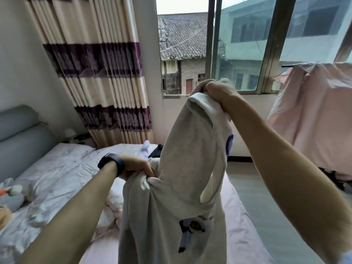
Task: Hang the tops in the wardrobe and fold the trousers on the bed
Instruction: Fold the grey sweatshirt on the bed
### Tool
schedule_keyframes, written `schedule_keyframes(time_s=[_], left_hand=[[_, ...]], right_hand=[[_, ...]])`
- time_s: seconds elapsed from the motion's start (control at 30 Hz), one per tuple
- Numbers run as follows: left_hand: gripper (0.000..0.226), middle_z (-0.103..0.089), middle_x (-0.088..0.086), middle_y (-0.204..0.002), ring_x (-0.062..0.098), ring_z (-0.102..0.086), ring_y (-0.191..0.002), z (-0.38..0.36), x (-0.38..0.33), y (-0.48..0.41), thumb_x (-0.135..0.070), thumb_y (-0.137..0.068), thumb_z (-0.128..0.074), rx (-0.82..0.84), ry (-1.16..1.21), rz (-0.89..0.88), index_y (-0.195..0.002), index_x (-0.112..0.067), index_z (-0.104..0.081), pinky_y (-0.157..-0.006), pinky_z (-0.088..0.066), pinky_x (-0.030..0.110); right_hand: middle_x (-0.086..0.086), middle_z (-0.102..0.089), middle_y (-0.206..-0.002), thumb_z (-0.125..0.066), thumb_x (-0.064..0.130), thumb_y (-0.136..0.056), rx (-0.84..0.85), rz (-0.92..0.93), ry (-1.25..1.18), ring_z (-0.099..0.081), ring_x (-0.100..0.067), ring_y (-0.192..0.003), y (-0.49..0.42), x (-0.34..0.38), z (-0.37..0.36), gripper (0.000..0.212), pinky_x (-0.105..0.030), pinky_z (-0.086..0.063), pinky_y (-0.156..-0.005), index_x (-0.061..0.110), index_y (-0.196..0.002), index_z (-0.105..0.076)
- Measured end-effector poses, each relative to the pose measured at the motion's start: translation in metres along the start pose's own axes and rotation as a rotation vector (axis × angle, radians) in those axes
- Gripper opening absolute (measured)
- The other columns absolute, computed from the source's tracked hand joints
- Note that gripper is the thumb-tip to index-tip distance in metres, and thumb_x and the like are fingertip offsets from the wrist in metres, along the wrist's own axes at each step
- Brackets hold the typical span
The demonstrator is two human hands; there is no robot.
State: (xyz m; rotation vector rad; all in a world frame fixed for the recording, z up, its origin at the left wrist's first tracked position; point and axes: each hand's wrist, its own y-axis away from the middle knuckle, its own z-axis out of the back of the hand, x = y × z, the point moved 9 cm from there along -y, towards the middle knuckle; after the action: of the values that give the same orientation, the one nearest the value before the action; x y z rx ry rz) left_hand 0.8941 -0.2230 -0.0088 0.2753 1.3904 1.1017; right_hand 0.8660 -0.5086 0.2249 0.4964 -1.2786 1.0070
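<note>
Right hand (217, 92) is raised high ahead of me, fingers curled tight round a bunched edge of the grey top (181, 149), right beside a rounded opening with a white lining; I cannot tell if that is the neck or an armhole. My left hand (136, 167), the one with the black wristband (111, 162), sits lower and to the left, gripping a twist of the same cloth roughly halfway down

What matters for my next move is how the top hangs between the two fists. Its long axis runs from the right fist almost straight down, leaning a little toward the lower left past the left fist. The rest falls out of the bottom of my view over the pink sheet of the bed (238, 225). A dark printed motif (191, 228) faces me low on the cloth. The garment is all in the air, just in front of me, between my arms

The right arm is stretched up and forward, its forearm slanting in from the lower right, and it seems to carry most of the weight. The left forearm comes in from the lower left with the wrist turned inward, so I judge it the freer hand for finding a shoulder

No hanger or wardrobe shows from here, only the window (238, 54) ahead, so hanging will mean turning away
</note>
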Motion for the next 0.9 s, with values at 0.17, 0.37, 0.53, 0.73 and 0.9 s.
schedule_keyframes(time_s=[0.17, 0.37, 0.53, 0.73, 0.9], left_hand=[[0.033, -0.076, 0.009, -0.105, 0.022, -0.074, -0.092, 0.046, 0.011, -0.046, -0.023, -0.082, -0.079, -0.252, -0.074, -0.002, -0.112, -0.013, -0.07, -0.074, -0.061, 0.035], [0.044, -0.067, 0.008, -0.106, 0.022, -0.063, -0.095, 0.059, 0.127, -0.175, -0.039, -0.085, -0.077, -0.471, -0.177, -0.007, -0.115, -0.011, -0.059, -0.081, -0.05, 0.03], [0.047, -0.066, 0.014, -0.12, 0.03, -0.063, -0.109, 0.082, 0.223, -0.287, -0.011, -0.094, -0.06, -0.545, -0.009, 0.055, -0.14, -0.019, -0.052, -0.095, -0.052, 0.037], [0.047, -0.067, 0.008, -0.114, 0.031, -0.063, -0.103, 0.186, 0.249, -0.372, -0.004, -0.09, -0.048, -0.795, -0.198, 0.062, -0.128, -0.031, -0.057, -0.079, -0.051, 0.034], [0.064, -0.044, 0.012, -0.138, 0.039, -0.054, -0.115, 0.251, 0.278, -0.41, -0.027, -0.093, -0.064, -0.943, -0.276, 0.225, -0.148, -0.026, -0.033, -0.092, -0.045, 0.045]], right_hand=[[-0.008, -0.067, -0.084, -0.064, 0.02, -0.084, 0.022, -0.073, 0.434, -0.067, -0.025, -0.087, -0.043, -0.042, -0.035, 0.011, -0.025, -0.047, -0.061, 0.011, -0.077, -0.063], [-0.014, -0.062, -0.127, -0.053, 0.026, -0.091, 0.128, -0.345, 0.819, -0.058, -0.035, -0.12, -0.065, -0.252, -0.113, 0.035, -0.034, -0.044, -0.084, 0.02, -0.124, -0.062], [-0.014, -0.064, -0.119, -0.05, 0.018, -0.088, 0.172, -0.445, 0.812, -0.059, -0.037, -0.113, -0.088, -0.415, -0.194, 0.027, -0.036, -0.048, -0.083, 0.02, -0.113, -0.059], [-0.006, -0.067, -0.101, -0.044, 0.007, -0.085, 0.073, -0.485, 0.404, -0.061, -0.034, -0.101, -0.162, -0.505, -0.285, 0.031, -0.039, -0.053, -0.082, 0.023, -0.105, -0.061], [0.017, -0.048, -0.126, -0.063, 0.024, -0.085, 0.082, -0.482, 0.117, -0.049, -0.006, -0.116, -0.183, -0.551, -0.33, 0.07, -0.026, -0.042, -0.098, 0.028, -0.15, -0.039]])
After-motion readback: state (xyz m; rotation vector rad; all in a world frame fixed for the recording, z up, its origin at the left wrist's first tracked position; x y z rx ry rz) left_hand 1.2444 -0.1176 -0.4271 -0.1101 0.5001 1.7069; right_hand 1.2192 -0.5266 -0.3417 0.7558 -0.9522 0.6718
